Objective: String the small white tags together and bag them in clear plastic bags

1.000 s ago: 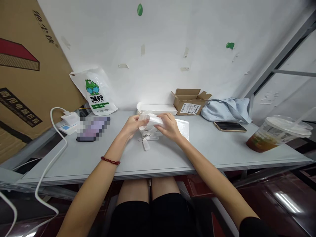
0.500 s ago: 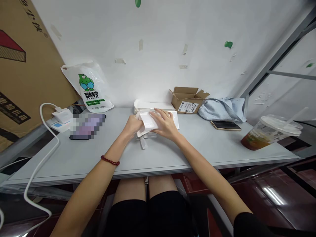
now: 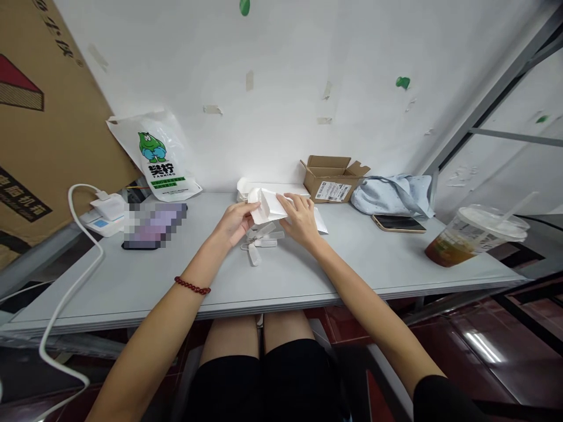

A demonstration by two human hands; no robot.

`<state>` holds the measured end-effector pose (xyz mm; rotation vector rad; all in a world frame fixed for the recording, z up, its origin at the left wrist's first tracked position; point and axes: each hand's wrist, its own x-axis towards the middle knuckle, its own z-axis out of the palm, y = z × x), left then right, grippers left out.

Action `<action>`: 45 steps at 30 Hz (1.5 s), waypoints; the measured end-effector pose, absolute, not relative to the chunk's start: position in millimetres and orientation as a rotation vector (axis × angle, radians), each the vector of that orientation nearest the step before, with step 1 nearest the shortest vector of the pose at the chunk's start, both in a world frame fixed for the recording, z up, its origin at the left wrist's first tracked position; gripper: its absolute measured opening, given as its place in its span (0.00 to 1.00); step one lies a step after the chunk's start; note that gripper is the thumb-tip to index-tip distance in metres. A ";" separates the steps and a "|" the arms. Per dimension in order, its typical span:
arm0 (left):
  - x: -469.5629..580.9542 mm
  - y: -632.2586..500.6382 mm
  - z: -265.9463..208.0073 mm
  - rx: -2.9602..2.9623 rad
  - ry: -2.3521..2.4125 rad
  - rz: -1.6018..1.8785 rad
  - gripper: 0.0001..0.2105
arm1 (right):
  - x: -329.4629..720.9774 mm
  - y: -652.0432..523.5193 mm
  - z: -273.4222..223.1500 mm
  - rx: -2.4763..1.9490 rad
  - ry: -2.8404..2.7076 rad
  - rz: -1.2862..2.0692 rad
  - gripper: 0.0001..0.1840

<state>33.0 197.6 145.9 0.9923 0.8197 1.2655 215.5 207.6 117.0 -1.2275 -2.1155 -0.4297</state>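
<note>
A small white paper box point(image 3: 271, 205) is held just above the table between my hands, its flap end toward the left. My left hand point(image 3: 234, 224) pinches that flap end between thumb and fingers. On the right side, my right hand point(image 3: 302, 221) grips the box with its fingers over the top. Several small translucent plastic pieces point(image 3: 255, 256) lie on the table under and in front of the box. A white flat piece point(image 3: 321, 221) shows past my right hand; whether it belongs to the box I cannot tell.
Behind stand another white box point(image 3: 290, 189) and an open brown carton point(image 3: 332, 181). A pale blue cloth bag point(image 3: 391, 196), a phone point(image 3: 398, 223) and a drink cup point(image 3: 472, 237) are on the right. Leftward are a blurred phone point(image 3: 156, 225), a plastic bag point(image 3: 160, 158) and a charger point(image 3: 108, 208) with cable.
My left hand has turned from a closed grip at the box end to a pinch on its flap. The box has tilted, and more of the plastic pieces show beneath it.
</note>
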 end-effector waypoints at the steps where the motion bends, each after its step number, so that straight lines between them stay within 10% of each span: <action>1: 33.0 197.5 145.7 0.999 0.807 1.266 0.08 | 215.9 208.5 116.9 -1.254 -2.085 -0.430 0.30; 26: 67.3 198.8 141.2 2.402 1.099 1.261 0.24 | 232.7 214.2 126.5 -1.281 -2.049 -0.313 0.20; 37: 107.5 240.2 175.2 1.845 1.549 0.808 0.04 | 253.1 217.6 140.0 -1.470 -1.804 -0.473 0.24; 45: 133.3 265.3 168.2 1.723 1.915 0.422 0.34 | 276.3 226.0 135.5 -1.640 -2.160 0.030 0.25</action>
